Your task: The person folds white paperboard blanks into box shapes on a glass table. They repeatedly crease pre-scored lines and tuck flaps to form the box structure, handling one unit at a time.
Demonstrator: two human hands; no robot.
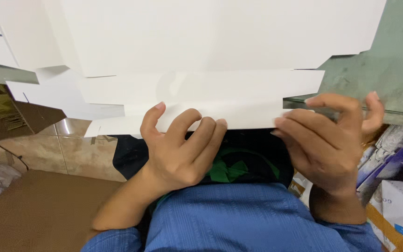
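- Left hand (180,149) and right hand (327,140): fingers (211,135) are pinching the near edge of the white card sheet (201,88), lying beyond them on the counter (388,65).
- Risk: uneven pinching is likely skewing the crease.

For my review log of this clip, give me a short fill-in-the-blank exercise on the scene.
1. Both hands grip the near edge of a flat ___ cardboard sheet.
2. The left hand and right hand are bare, with sleeves coloured ___.
3. The sheet rests on a ___ tabletop.

Missing words: white; blue; green
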